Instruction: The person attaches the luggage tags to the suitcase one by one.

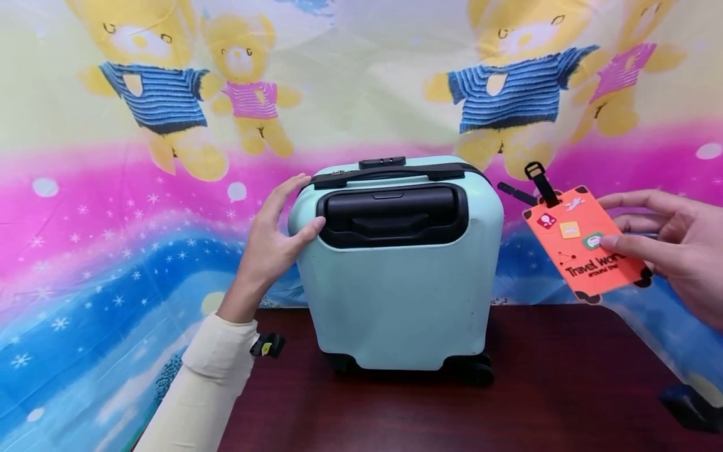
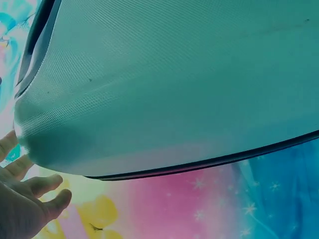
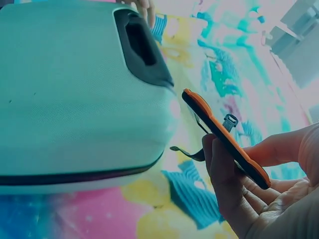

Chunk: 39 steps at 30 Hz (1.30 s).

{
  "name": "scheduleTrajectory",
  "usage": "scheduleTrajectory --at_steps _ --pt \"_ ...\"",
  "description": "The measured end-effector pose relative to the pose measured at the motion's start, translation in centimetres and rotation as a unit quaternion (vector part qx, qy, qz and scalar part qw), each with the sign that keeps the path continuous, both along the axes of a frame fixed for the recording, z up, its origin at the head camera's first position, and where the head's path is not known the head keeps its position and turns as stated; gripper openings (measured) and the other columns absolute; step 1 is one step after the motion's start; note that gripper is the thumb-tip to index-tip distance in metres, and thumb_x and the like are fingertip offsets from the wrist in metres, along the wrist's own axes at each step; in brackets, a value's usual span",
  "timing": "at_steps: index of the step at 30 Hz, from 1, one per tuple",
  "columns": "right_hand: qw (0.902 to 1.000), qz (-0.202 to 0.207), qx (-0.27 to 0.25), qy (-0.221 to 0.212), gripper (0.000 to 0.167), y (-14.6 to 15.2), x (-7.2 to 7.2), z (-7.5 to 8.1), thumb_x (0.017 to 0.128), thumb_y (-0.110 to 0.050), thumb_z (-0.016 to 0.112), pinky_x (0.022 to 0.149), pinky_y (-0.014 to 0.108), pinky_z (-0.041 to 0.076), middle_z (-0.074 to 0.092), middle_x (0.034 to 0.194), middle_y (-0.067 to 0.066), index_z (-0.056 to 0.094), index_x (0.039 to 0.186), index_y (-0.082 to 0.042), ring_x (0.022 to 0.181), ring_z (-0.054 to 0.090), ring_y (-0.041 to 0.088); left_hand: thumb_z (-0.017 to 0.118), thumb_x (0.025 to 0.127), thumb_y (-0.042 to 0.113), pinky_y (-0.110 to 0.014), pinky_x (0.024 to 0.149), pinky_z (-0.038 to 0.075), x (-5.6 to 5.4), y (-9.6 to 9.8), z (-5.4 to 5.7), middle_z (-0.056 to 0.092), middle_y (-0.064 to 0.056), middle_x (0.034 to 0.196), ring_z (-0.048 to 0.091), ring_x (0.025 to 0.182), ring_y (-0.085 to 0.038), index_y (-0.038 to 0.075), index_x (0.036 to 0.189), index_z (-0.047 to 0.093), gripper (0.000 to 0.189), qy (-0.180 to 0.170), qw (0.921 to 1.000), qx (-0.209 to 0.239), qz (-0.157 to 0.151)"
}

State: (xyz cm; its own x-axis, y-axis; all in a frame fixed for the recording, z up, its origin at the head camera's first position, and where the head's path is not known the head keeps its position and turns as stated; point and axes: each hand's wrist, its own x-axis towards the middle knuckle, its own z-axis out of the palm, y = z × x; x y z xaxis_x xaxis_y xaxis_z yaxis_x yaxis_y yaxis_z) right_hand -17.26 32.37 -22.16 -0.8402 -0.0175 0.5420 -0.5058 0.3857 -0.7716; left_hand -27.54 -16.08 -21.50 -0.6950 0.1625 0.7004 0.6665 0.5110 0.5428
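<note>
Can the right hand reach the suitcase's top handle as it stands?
Probably yes: nothing stands between the right hand and the top handle except the orange luggage tag that hand is pinching.

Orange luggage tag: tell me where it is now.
In the head view, the orange luggage tag is pinched in the right hand, right of the mint suitcase.

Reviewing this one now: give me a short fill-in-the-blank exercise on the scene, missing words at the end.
The right hand holds an orange luggage tag whose first large printed word is ____.
The left hand is at a top corner of the pale green suitcase, whose recessed handle is ____.
On the backdrop, the smaller bears wear striped shirts colored ____ and white.

Missing words: Travel; black; pink.
</note>
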Motion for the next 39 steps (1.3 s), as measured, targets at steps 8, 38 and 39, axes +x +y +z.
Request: scheduleTrajectory --at_steps 8,38,39 --pt "0.9977 -0.046 0.046 -0.021 0.051 -2.2 -0.7 1.8 0.1 0.003 0.065 0.061 0.017 0.057 0.077 0.095 -0.019 0.057 0.135 -0.033 0.072 0.074 0.008 0.077 0.094 0.035 -0.064 0.12 0.039 -0.3 0.2 2.6 0.049 0.0 0.16 0.041 0.152 -0.023 0.025 0.155 0.051 0.068 0.005 0.9993 -0.037 0.002" --pt "0.9794 0.124 -0.064 -0.146 0.044 -10.1 -3.5 4.6 0.1 -0.003 0.068 0.062 0.021 0.053 0.081 0.092 -0.002 0.057 0.137 -0.023 0.076 0.071 0.01 0.07 0.098 0.042 -0.053 0.114 0.05 -2.8 3.3 9.2 0.062 -0.003 0.147 0.059 0.138 -0.025 0.024 0.15 0.054 0.057 -0.052 0.9841 -0.157 -0.065" --pt "0.9783 0.126 -0.067 -0.151 0.044 -10.3 -3.7 4.6 0.1 -0.004 0.068 0.065 0.02 0.055 0.081 0.095 -0.003 0.056 0.137 -0.023 0.078 0.072 0.01 0.069 0.099 0.041 -0.052 0.114 0.05 -2.9 3.3 9.3 0.062 -0.003 0.147 0.059 0.137 -0.024 0.024 0.15 0.054 0.056 -0.056 0.9834 -0.159 -0.067"
